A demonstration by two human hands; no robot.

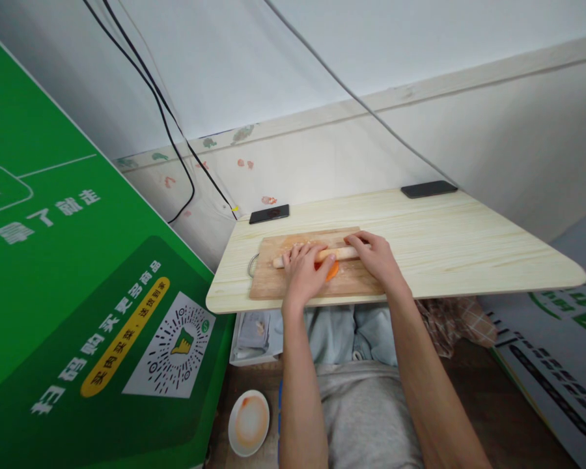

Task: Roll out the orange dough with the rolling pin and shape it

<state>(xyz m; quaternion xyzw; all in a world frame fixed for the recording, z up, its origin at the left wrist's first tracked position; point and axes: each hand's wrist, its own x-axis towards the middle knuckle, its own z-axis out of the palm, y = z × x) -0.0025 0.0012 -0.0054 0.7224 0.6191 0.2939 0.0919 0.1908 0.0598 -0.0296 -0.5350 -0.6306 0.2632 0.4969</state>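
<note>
A pale wooden rolling pin [340,253] lies across a wooden cutting board [268,285], slanting slightly up to the right. Under and in front of it shows a flattened piece of orange dough [331,271], partly covered by the pin and my left hand. My left hand [305,272] is closed over the left part of the pin, its fingers draped across the top. At the other end, my right hand [375,255] is closed on the pin, covering most of that tip. Some light flour-like smears mark the board behind the pin.
The board rests on a light wood-grain table [449,254]. Two dark phones [269,213] lie along the wall edge. Black cables [166,111] hang at the left by a green printed panel [102,273]. A stained white plate [249,423] is low, left of my legs.
</note>
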